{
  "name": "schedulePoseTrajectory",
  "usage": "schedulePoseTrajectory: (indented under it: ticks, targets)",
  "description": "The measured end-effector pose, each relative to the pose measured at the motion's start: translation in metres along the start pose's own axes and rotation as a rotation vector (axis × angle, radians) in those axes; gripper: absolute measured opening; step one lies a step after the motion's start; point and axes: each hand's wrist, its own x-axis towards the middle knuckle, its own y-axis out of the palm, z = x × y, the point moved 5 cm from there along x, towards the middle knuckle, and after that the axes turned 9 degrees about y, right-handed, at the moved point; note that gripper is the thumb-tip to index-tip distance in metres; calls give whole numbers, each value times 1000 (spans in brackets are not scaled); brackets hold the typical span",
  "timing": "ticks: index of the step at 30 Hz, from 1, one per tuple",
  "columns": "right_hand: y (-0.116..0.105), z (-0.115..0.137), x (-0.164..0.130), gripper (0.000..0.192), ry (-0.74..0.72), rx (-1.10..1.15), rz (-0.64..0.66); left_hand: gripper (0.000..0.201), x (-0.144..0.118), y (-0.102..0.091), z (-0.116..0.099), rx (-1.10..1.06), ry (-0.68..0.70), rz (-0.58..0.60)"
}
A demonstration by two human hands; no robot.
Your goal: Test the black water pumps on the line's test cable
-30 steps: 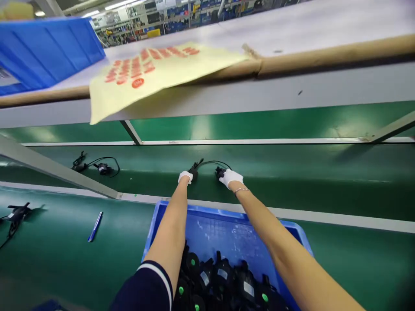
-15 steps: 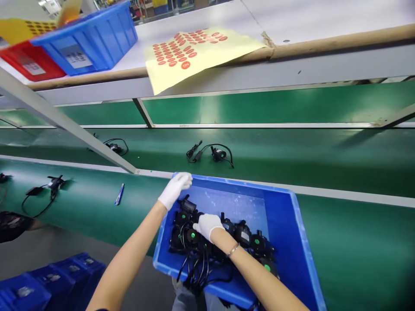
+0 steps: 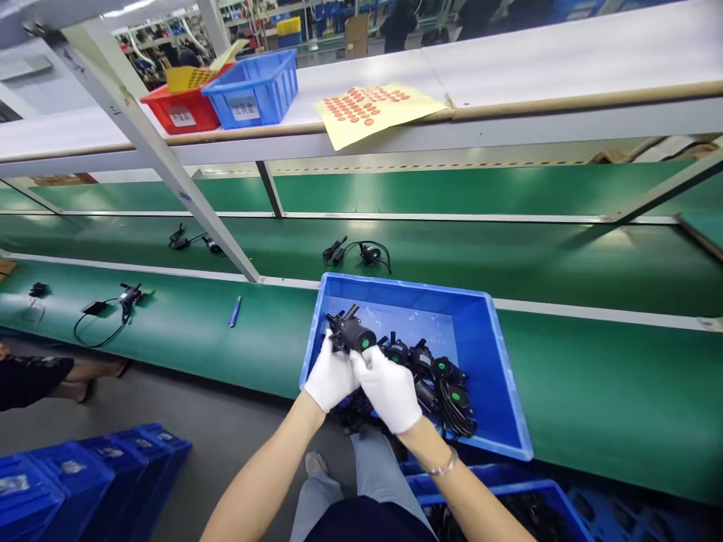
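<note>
My gloved left hand [image 3: 330, 374] is closed around a black pump [image 3: 351, 333], a small round-bodied unit with a nozzle and a green dot on its end. It is held up over the left part of a blue tub [image 3: 505, 376]. My gloved right hand [image 3: 388, 388] is beside it, fingers pinched at the pump's lower edge; whether they grip the body or its cable is partly hidden. Below and to the right, several more black pumps [image 3: 421, 357] with bundled black cables lie in the tub.
Another pump with its cable [image 3: 370, 254] lies on the green belt [image 3: 452, 256] behind the tub. To the left are a blue pen-like tool [image 3: 234, 312] and a cabled pump [image 3: 129, 296]. Small bins [image 3: 251, 90] stand on the upper shelf. Blue crates [image 3: 79, 478] sit lower left.
My left hand has left the tub's rim and now holds a pump. My right hand has come up from the pile to that pump. The camera view has shifted.
</note>
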Motion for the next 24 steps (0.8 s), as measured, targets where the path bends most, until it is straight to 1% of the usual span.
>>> schedulePoseTrajectory:
  ticks: [2, 3, 4, 5, 7, 8, 9, 10, 11, 12, 14, 15, 16, 17, 18, 19, 21, 23, 24]
  targets:
    - [-7, 15, -31, 41, -96, 16, -95, 49, -29, 1, -9, 122, 86, -12]
    - [-9, 21, -45, 43, -134, 30, -137, 38, -45, 0, -12, 173, 131, -29]
    - [-10, 27, -57, 45, -163, 45, -176, 25, -60, -2, -14, 189, 187, -56]
    - [-11, 32, -69, 47, -186, 62, -210, 18, -75, -4, -15, 166, 240, -89]
    - [-10, 41, -92, 48, -219, 101, -252, 15, -101, -10, -11, -27, 268, -156]
    - [-8, 45, -104, 47, -236, 115, -265, 14, -112, -14, -6, -158, 249, -184]
    - [-6, 49, -117, 45, -245, 138, -257, 17, -121, -17, 0, -300, 210, -209]
    - [-2, 50, -129, 41, -231, 177, -211, 24, -131, -19, 6, -441, 157, -224]
    - [5, 50, -142, 36, -192, 237, -126, 32, -140, -20, 12, -568, 104, -221]
    - [13, 49, -155, 31, -140, 314, -3, 38, -149, -22, 15, -682, 68, -203]
    - [34, 47, -185, 25, -42, 471, 298, 45, -168, -24, 18, -883, 34, -110]
    - [42, 45, -200, 26, -2, 515, 413, 47, -177, -25, 16, -944, 37, -43]
    - [48, 42, -214, 29, 26, 524, 475, 50, -186, -27, 14, -956, 53, 28]
    - [50, 39, -227, 33, 47, 519, 495, 54, -195, -30, 11, -942, 72, 91]
    - [50, 34, -237, 34, 70, 515, 476, 58, -202, -33, 9, -912, 82, 145]
    - [46, 29, -245, 34, 93, 525, 426, 63, -209, -36, 8, -874, 84, 189]
    - [31, 21, -256, 34, 116, 598, 294, 72, -220, -43, 8, -791, 89, 222]
    - [13, 16, -262, 39, 132, 680, 194, 76, -230, -53, 7, -666, 134, 173]
    - [5, 16, -264, 41, 140, 711, 181, 76, -235, -58, 6, -564, 193, 129]
